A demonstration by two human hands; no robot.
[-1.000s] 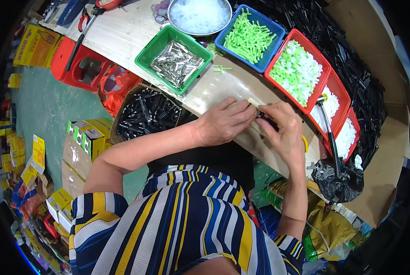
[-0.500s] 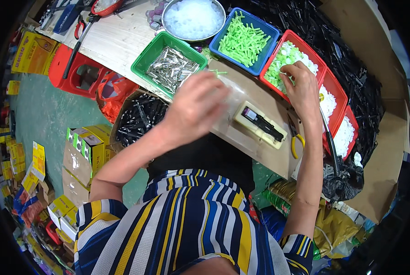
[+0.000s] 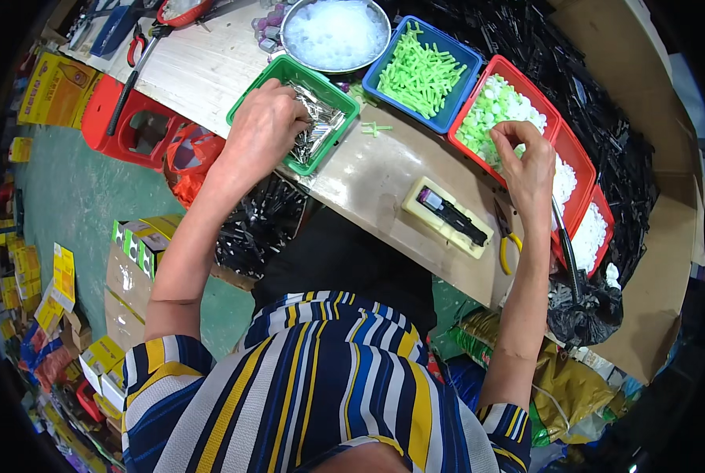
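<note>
My left hand (image 3: 267,124) reaches into the green bin (image 3: 239,96), its bent fingers pinched together among small silvery metal parts (image 3: 318,118). What its fingertips hold, if anything, is hidden. At the near edge of a red bin (image 3: 488,165) of light green and white pieces (image 3: 500,109), my right hand (image 3: 528,158) is curled with thumb and fingers brought together. I cannot make out anything between them. Between the hands, a cream block-shaped holder (image 3: 469,246) lies on the work board with a black, narrow part (image 3: 456,219) set in it.
A blue bin (image 3: 448,120) of green sticks and a metal bowl (image 3: 336,33) of translucent pieces stand behind. A loose green piece (image 3: 376,128) lies on the board. Yellow-handled pliers (image 3: 511,247) rest to the right. Black parts (image 3: 616,150) are heaped behind the red bins.
My left hand has moved left, from above the board into the green bin. The right hand has lowered slightly toward me, staying by the red bin. The cream holder stays put.
</note>
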